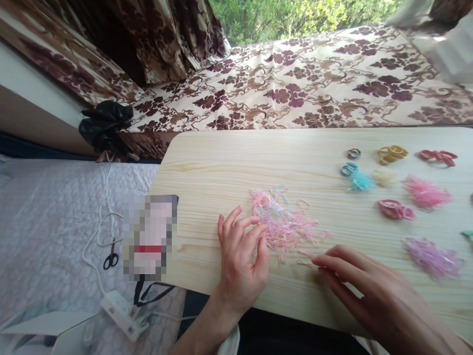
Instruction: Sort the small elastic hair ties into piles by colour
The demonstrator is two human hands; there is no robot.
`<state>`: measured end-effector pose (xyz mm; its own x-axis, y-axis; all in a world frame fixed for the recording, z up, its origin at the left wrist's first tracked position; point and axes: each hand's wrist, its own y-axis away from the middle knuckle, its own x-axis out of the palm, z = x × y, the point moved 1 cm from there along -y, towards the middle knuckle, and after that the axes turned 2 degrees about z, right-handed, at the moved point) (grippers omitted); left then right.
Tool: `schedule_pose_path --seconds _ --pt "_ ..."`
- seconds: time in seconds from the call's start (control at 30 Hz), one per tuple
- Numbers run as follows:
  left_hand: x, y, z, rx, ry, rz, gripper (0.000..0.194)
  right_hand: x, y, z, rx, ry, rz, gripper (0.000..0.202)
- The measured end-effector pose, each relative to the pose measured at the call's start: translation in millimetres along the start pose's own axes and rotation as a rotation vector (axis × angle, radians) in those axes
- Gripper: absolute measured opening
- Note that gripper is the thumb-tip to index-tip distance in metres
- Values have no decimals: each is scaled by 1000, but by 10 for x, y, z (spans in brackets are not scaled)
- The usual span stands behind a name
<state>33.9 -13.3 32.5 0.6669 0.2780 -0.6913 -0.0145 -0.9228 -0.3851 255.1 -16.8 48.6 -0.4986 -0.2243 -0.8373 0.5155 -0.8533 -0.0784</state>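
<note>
A loose pile of tiny pink, lilac and pale blue elastic bands (pixel 281 219) lies on the wooden table (pixel 207 167). My left hand (pixel 242 249) is at the pile's left edge, fingers apart and slightly bent, with the tips touching or just over the bands. To the right of the pile's near edge, my right hand (pixel 358 278) has thumb and forefinger brought together at a small pink elastic band (pixel 306 254). A whitish band (pixel 305 262) lies right beside those fingertips. The rest of the right fingers are curled, partly hidden.
Sorted heaps lie to the right: turquoise bands (pixel 361 181), pink bands (pixel 426 192), purple bands (pixel 432 257), and yellow hair ties (pixel 392 154). A blurred-out object (pixel 153 236) sits at the left table edge. Scissors (pixel 111 260) and a power strip (pixel 123 314) are on the bedding.
</note>
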Motion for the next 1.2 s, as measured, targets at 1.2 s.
schedule_pose_path --seconds 1.2 --pt "132 92 325 219 -92 -53 32 -1394 -301 -984 213 359 -163 24"
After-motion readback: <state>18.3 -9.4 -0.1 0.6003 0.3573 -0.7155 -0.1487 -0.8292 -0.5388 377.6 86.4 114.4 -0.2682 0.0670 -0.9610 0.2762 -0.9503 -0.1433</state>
